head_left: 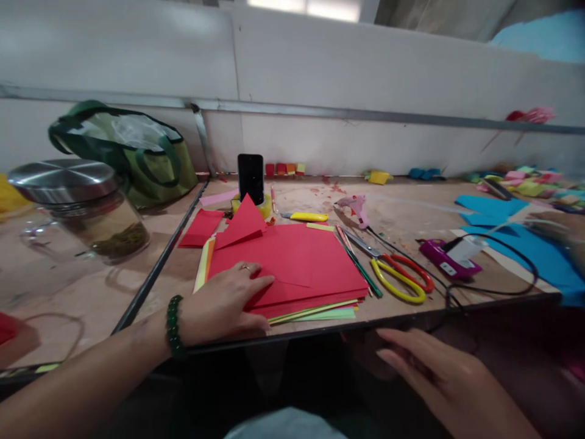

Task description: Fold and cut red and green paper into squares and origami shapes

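Note:
A stack of red paper (pixel 311 256) lies at the table's front edge, with yellow and green sheets showing beneath. My left hand (pixel 233 292), wearing a ring and a green bead bracelet (pixel 173 326), rests on its left front corner with the fingers stretched out. A folded red piece (pixel 244 222) stands up at the back left of the stack, beside a smaller red sheet (pixel 201 228). In front of the table edge hovers my right hand (pixel 439 366), its fingers extended and apart, holding nothing. Scissors (pixel 397 277) with yellow and orange handles lie right of the stack, beside pencils (pixel 359 262).
Behind the stack are a yellow utility knife (pixel 308 216), an upright phone (pixel 251 178) and a pink glue gun (pixel 356 210). At right sit a purple power strip (pixel 450 261) with a cable, blue paper (pixel 539 244) and another person's blurred hand (pixel 564 231). A glass jar (pixel 100 213) stands left.

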`<state>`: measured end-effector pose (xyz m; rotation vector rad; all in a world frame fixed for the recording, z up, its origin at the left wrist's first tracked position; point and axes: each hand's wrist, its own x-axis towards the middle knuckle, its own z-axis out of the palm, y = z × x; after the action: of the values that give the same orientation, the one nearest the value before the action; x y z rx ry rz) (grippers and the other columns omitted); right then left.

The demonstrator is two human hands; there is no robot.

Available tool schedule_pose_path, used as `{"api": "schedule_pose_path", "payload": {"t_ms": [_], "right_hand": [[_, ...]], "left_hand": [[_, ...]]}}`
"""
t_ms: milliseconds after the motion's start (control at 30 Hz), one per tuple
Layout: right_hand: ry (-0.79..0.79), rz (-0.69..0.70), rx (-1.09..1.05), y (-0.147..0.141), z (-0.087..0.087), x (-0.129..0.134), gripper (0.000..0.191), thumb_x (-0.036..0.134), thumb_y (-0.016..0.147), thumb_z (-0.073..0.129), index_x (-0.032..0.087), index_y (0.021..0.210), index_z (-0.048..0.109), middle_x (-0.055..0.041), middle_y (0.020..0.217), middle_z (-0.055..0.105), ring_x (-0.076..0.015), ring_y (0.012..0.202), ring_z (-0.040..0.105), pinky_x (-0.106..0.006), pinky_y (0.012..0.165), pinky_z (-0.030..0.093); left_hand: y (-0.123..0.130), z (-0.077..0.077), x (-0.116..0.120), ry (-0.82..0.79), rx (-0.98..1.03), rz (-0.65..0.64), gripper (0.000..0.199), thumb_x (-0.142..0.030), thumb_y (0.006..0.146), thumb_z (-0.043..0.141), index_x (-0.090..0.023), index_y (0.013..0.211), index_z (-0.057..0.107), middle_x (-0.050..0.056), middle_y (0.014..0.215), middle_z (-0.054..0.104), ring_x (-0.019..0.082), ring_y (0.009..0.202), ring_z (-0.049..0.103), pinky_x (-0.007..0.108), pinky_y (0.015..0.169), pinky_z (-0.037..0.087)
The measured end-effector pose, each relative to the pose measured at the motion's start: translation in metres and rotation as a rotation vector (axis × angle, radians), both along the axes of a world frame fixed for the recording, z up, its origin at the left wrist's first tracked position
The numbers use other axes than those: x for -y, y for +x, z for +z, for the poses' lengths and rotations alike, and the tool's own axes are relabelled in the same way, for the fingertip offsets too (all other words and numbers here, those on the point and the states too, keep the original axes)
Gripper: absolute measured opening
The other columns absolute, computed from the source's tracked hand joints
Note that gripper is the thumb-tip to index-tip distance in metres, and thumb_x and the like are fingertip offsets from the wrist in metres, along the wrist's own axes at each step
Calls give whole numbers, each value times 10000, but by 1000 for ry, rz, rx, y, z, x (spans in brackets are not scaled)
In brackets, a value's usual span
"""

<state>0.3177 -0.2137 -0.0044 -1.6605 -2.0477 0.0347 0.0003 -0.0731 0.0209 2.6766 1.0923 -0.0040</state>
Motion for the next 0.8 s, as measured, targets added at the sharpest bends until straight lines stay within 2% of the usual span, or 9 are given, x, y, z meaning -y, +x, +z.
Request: {"api": "schedule_pose_path", "payload": {"t_ms": [167, 333, 500, 633, 800], "right_hand": [[20, 176, 1, -35, 7, -29, 238, 298, 968, 463, 225, 945, 688, -34, 798, 694, -145, 682, 669, -231, 612, 527], [83, 303, 31, -70, 2, -50, 221, 224, 965, 475, 202, 919, 690, -33, 753, 638, -125, 650, 604, -219, 610, 464], [107, 375, 67, -96, -4, -67, 255, 209, 968, 462, 189, 833, 678, -32, 750, 607, -114, 641, 559, -200, 570, 401], [142, 405, 113, -108, -4, -78, 261, 211, 959, 489, 183, 754, 648, -23, 721, 586, -118, 628, 522, -222, 539, 348], [166, 480, 225, -126, -2, -98, 122, 223, 905, 601, 178, 811, 665, -49, 796, 647, -170, 754, 553, -273, 629, 398]], "left_hand": [[1, 1, 2, 26, -8, -28, 544, -504, 835, 623, -182, 1270, 578, 166, 1234, 573, 326, 1096, 559, 421, 892, 479], [-6, -2, 3, 36, 58, -85, 453, -464, 866, 590, -208, 1239, 581, 138, 1213, 583, 287, 1044, 589, 372, 858, 480], [-29, 6, 5, -29, 83, -85, 452, -334, 849, 609, -263, 1291, 548, 85, 1280, 563, 242, 1071, 595, 314, 891, 456], [-50, 11, 9, -72, 77, -47, 466, -300, 839, 617, -276, 1301, 555, 66, 1295, 573, 229, 1106, 590, 303, 934, 435], [-65, 9, 11, -70, 76, -9, 382, -311, 879, 594, -249, 1256, 596, 66, 1274, 604, 224, 1114, 595, 292, 922, 441]]}}
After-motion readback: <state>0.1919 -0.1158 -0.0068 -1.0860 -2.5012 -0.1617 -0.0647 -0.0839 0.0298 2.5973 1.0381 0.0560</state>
